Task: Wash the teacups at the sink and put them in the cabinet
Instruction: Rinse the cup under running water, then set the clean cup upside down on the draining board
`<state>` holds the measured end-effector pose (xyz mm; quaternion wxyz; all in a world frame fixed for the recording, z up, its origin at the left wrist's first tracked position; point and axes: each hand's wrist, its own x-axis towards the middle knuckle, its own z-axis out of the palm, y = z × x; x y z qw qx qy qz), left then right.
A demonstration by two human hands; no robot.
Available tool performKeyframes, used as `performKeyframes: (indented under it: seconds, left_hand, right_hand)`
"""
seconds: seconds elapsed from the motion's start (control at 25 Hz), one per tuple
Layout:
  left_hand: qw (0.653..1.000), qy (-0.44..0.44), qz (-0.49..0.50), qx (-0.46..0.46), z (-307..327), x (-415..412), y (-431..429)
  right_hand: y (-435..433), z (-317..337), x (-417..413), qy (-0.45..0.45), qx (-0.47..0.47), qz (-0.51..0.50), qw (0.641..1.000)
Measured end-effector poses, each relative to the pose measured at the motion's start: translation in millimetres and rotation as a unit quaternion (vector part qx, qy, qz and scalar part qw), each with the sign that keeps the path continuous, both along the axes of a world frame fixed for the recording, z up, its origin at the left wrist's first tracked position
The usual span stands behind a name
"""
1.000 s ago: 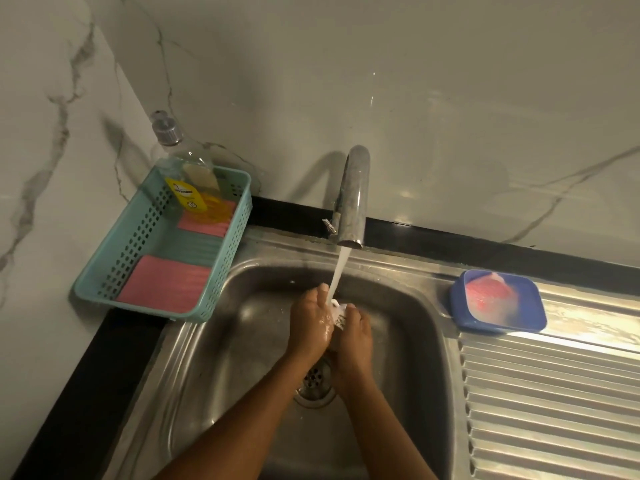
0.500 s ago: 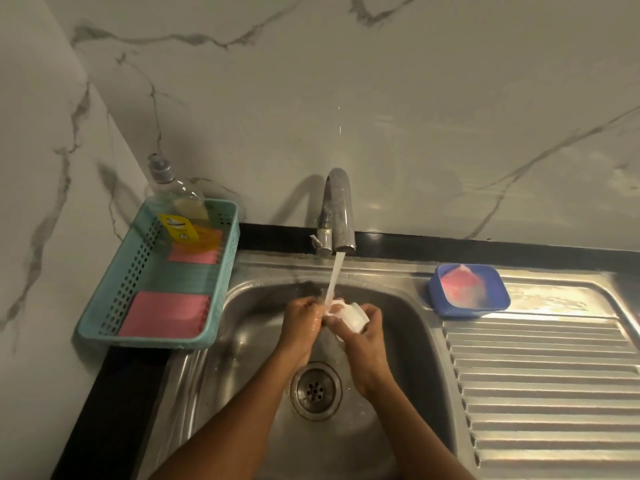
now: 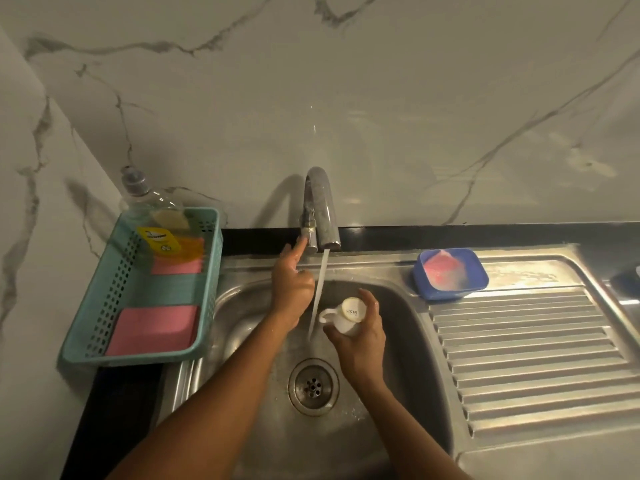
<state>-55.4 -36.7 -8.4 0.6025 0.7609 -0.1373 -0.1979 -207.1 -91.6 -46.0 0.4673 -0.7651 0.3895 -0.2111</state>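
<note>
Right now the right hand [image 3: 360, 337] grips a small white teacup [image 3: 348, 318] over the middle of the sink [image 3: 408, 341], fingers curled round its body so that the base, with a printed maker's mark, tips up toward the camera and the handle sticks out to the left, just beside the falling stream of water [image 3: 318, 292]. The left hand [image 3: 292, 285] holds nothing; most of its fingers are loosely folded while one finger stretches up to the small lever on the tap [image 3: 320, 209] at the back edge of the sink, seemingly touching it, so shutting off the flow looks like the step in hand. I would expect the cup to be light and rigid, but wet glazed ceramic is slippery and would chip or break against the steel if it slid out. A wrap round the body, as now, seems safest, or a finger hooked through the handle for the carry to the cabinet, which is not in view. A teal basket [image 3: 207, 271] with pink sponges [image 3: 154, 329] and a bottle of dish soap [image 3: 156, 216] sits at the sink's left edge; a blue soap dish [image 3: 478, 271] rests at the back of the ribbed drainboard [image 3: 526, 358] on the right.
</note>
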Motion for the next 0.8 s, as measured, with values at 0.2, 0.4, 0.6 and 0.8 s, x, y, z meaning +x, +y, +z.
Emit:
performKeyframes:
  seconds: [0.2,0.4,0.6,0.8]
  left_hand:
    - [0.993,-0.074,0.038,0.089,8.6,-14.7,6.7]
    - [0.964,0.137,0.171,0.152,-5.1,-101.7,35.9]
    - [0.929,0.363,0.074,-0.009,5.8,-169.5,37.9]
    - [0.935,0.324,-0.118,0.085,84.4,-157.5,64.4]
  right_hand:
    - [4.9,7.0,-15.7,-0.012,0.122,-0.092,0.988]
    - [13.5,19.6,-39.8,-0.009,0.221,-0.144,0.965]
    - [45.9,27.8,-62.5,0.002,0.265,-0.074,0.961]
    - [16.5,94.4,-82.8,0.065,0.261,0.167,0.949]
